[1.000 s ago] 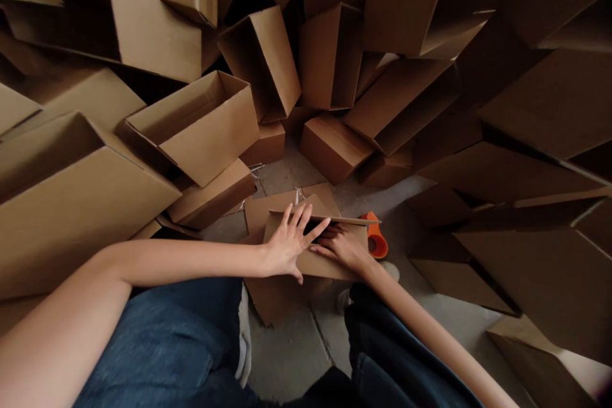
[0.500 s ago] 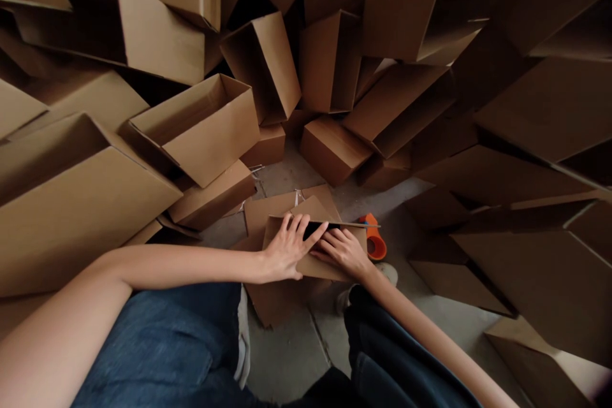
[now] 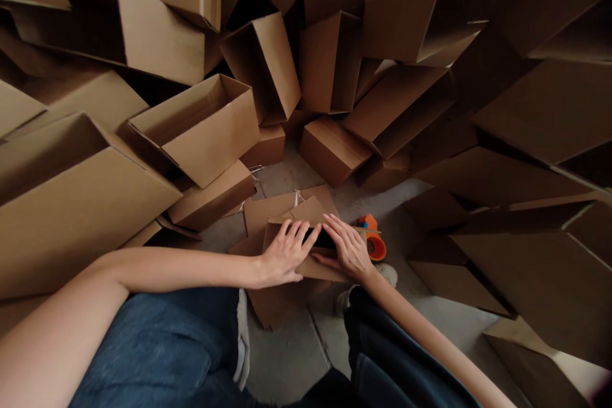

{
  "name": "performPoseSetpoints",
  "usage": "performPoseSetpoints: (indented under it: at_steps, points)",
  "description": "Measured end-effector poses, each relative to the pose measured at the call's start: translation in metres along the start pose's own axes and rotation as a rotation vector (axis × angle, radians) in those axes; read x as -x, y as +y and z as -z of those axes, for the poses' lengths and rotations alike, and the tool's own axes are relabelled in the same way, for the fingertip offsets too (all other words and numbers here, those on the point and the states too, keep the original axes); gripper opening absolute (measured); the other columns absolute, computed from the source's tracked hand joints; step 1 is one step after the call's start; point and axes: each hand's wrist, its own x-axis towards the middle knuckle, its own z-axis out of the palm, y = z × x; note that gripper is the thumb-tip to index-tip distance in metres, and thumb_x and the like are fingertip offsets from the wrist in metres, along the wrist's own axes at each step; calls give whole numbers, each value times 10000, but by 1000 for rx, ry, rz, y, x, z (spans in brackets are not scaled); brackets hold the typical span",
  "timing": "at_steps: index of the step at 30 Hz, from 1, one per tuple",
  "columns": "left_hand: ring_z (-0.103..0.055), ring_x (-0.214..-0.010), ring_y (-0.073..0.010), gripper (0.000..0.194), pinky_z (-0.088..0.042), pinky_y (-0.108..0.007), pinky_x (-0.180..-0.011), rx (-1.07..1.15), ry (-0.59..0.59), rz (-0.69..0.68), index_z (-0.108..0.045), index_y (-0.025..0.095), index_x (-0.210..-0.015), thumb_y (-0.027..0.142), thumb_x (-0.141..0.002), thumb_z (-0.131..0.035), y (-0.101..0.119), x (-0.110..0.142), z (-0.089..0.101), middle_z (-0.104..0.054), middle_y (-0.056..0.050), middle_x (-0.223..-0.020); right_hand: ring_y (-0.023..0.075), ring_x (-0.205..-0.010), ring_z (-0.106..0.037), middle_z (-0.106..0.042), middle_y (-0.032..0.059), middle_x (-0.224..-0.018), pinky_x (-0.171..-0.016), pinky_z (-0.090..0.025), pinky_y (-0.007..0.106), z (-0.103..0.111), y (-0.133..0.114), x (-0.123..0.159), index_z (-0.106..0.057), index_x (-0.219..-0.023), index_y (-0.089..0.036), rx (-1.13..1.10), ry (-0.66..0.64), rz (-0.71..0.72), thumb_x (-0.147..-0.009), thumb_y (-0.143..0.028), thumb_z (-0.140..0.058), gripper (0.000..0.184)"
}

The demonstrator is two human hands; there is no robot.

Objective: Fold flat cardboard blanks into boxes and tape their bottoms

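Note:
Between my knees a small cardboard box [image 3: 321, 269] rests on flattened cardboard [image 3: 282, 303], its top partly closed with a dark gap between the flaps. My left hand [image 3: 285, 255] lies across the left part of the top, fingers spread. On the right side, my right hand [image 3: 350, 248] touches the top with its fingers stretched toward the far edge and the thumb lower down. Neither hand grips anything that I can see. An orange tape dispenser [image 3: 377, 247] is on the floor just beyond the box's right end.
Cardboard boxes are heaped all around, among them an open box [image 3: 217, 134] at left, a small box [image 3: 335, 148] ahead and a large box [image 3: 81, 217] beside my left arm. Grey floor tiles [image 3: 287, 357] show between my legs. A shoe [image 3: 389, 274] is near the dispenser.
My right hand has come out of the gap under the raised flap and now lies on top, fingers straighter. The flap sits lower. My left hand has shifted slightly down.

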Motion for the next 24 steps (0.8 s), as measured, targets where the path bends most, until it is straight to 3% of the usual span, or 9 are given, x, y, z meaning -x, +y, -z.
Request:
performPoseSetpoints:
  at_steps: [6, 10, 14, 18, 21, 24]
  points:
    - [-464, -1298, -384, 1012, -307, -482, -1087, -22, -63, -57, -294, 80, -1516, 528, -744, -769, 1, 5, 3, -457, -272, -1465, 236, -1273, -603, -625, 119, -1377, -1110, -463, 378, 9, -9, -6, -601, -1350, -173, -61, -128, -2, -988, -427, -492, 456]
    - [-514, -1234, -355, 884, -362, -450, -1028, 5, -108, -20, -389, 155, -1460, 532, -757, -769, -2, 0, 6, -521, -218, -1406, 217, -1201, -653, -673, 105, -1315, -1042, -514, 336, 19, -11, -14, -672, -1239, -175, -110, -149, -9, -1013, -384, -430, 392]
    - [-515, -1213, -361, 961, -370, -454, -1011, 45, -124, 25, -431, 189, -1421, 611, -654, -827, -7, -10, 7, -539, -187, -1363, 215, -1104, -695, -738, 88, -1189, -1020, -513, 367, 32, -7, -30, -690, -1157, -199, -142, -59, -206, -1042, -324, -328, 400]
    - [-504, -1215, -369, 978, -363, -460, -1020, 68, -131, 31, -454, 167, -1392, 624, -621, -845, -7, -14, 7, -530, -198, -1359, 256, -1355, -521, -647, 101, -1355, -1163, -366, 504, 34, -5, -40, -618, -1285, -193, -164, 5, -410, -1056, -360, -255, 461]
    - [-501, -1212, -371, 980, -372, -470, -1017, 109, -124, 40, -455, 165, -1385, 615, -612, -856, -6, -13, 4, -534, -194, -1341, 279, -1488, -320, -488, 97, -1523, -1188, -284, 587, 25, -6, -39, -500, -1438, -206, -159, -99, -425, -1049, -442, -252, 518]
    - [-504, -1201, -371, 980, -399, -476, -994, 162, -109, 52, -444, 159, -1399, 593, -624, -859, -6, -10, 0, -539, -193, -1316, 304, -1519, -229, -393, 112, -1582, -1183, -237, 644, 12, -8, -32, -374, -1533, -217, -123, -249, -427, -1029, -517, -272, 596]
